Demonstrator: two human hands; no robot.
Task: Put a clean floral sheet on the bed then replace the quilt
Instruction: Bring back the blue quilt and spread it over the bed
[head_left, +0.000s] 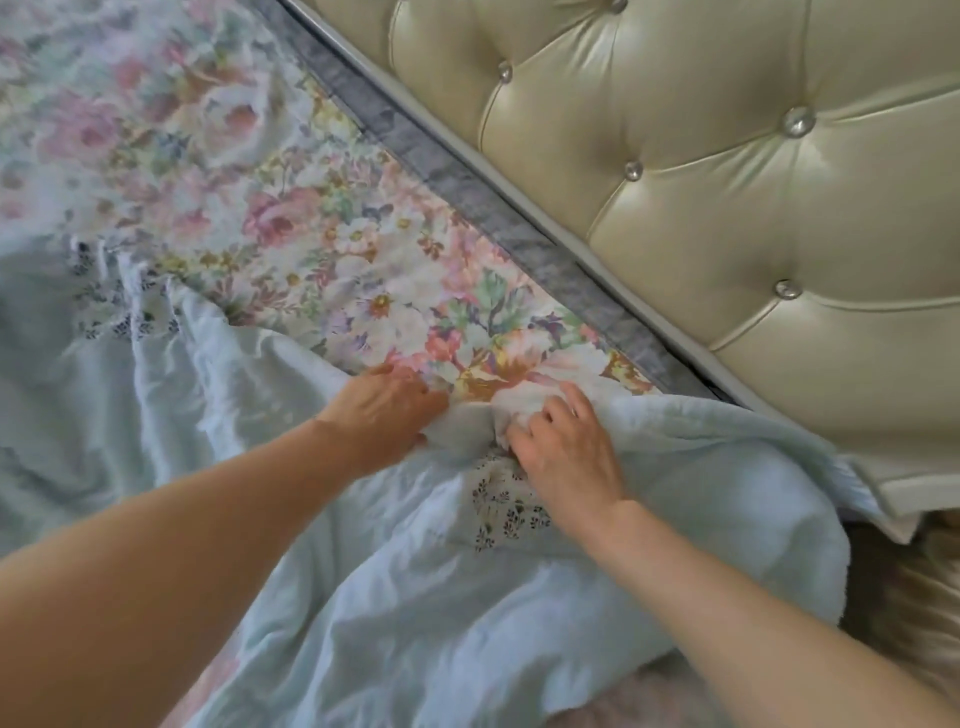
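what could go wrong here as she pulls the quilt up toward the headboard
1. Both the left hand and right hand grip the quilt close together at one bunched spot, so it may go on crooked, with creases.
2. The sheet lies right under the grip and may get dragged or rumpled.
3. A grey strip by the headboard is not covered by the sheet; a further tug could bare more.

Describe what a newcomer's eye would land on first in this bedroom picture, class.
Both hands meet at the centre, the left hand and right hand gripping the edge of a pale blue quilt that fills the lower frame. Beyond them spreads the floral sheet, bordered at upper right by a cream tufted headboard.
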